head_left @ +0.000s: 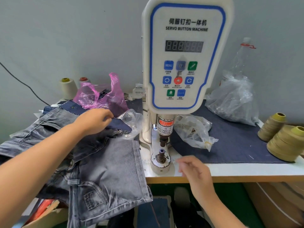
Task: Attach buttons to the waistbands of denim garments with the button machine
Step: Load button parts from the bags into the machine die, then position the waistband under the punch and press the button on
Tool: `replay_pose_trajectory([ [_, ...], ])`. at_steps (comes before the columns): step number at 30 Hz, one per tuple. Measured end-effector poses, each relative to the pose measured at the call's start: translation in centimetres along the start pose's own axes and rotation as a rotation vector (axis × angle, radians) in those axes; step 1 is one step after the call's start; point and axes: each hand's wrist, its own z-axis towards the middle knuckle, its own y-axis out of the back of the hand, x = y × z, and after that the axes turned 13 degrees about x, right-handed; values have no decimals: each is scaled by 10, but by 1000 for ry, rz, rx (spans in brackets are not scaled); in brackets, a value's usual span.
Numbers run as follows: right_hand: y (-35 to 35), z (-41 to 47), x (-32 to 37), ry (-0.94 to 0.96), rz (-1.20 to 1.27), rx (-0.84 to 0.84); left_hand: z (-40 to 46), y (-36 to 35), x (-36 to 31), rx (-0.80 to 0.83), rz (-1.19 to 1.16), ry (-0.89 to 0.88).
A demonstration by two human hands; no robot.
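Head view of a button-attaching station. The servo button machine (184, 56) stands upright at the centre of the white worktop (246, 170); its front panel carries a dark numeric display and coloured keys, and its punch head hangs directly above the lower die post (161, 155), with a clear gap between the two. A pile of grey washed denim garments (102, 170) lies left of the machine base, one piece draping over the front edge of the worktop, none of it under the punch. The left hand (94, 120) reaches across the pile, its fingers curled and pinching the edge of a dark blue denim strip (120, 123) at the far side of the heap. The right hand (195, 171) hovers just in front of the die post, fingers loosely bent and holding nothing; motion blur hides the fingertips. Behind the pile sit a pink plastic bag (105, 94) and two thread cones by the wall. A dark blue cloth mat (233, 145) covers the worktop right of the machine and bears clear plastic bags (232, 101) and two olive thread spools (279, 135).
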Motion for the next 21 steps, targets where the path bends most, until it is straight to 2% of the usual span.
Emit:
replay_pose_trajectory([
  [4, -20, -18, 25, 121, -144, 240, 10, -13, 15, 60, 220, 52],
  [8, -44, -14, 45, 241, -249, 412, 21, -17, 13, 165, 323, 114],
  [15, -72, 5, 60, 305, -254, 503, 33, -5, 19, 207, 535, 137],
  [18, -89, 27, 61, 238, -327, 531, 31, -7, 24, 282, 483, 175],
  [21, -107, 60, 60, 120, -295, 419, 30, -6, 29, 212, 389, 154],
])
